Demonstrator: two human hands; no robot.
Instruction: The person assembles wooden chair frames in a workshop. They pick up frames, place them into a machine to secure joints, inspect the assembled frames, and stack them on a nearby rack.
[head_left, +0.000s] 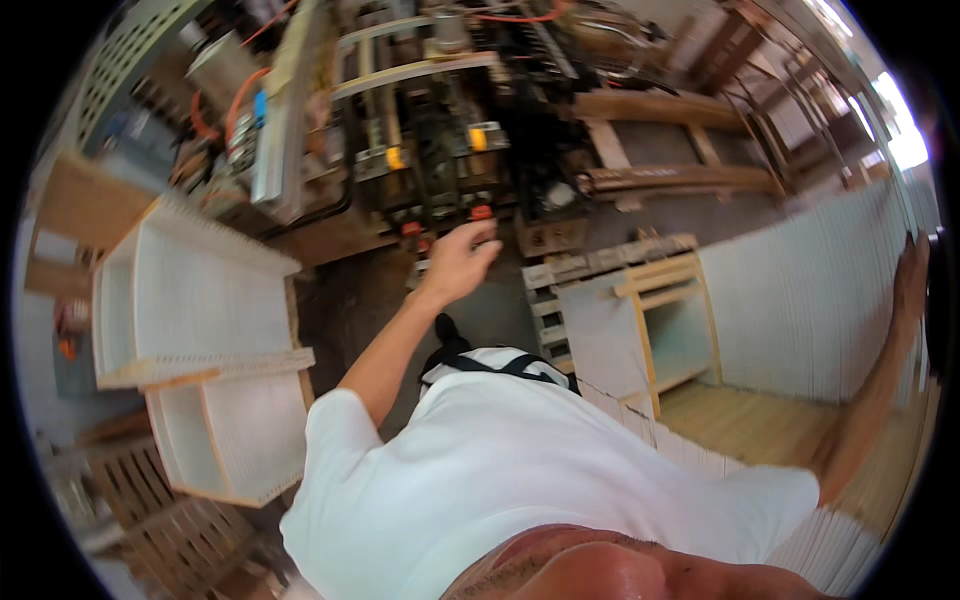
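My left hand [462, 262] is held out over the floor in front of me, just short of a red knob [482, 212] on the front of a machine [430, 130]. Its fingers are loosely bent and apart, with nothing seen in them. Far out to the right, my right hand [910, 268] is at the edge of a tall stack of thin white panels [810, 290]. The picture's dark rim hides part of its fingers, so its grip is unclear. A second red knob [411, 230] sits left of the first.
At left stand two stacks of white panels [215, 290], [250, 430]. A wooden pallet [546, 310] and a wood-edged white panel stack [605, 335] are right of my legs. Brown wooden frames [670, 180] lie beyond. Slatted wood pieces [170, 500] are at lower left.
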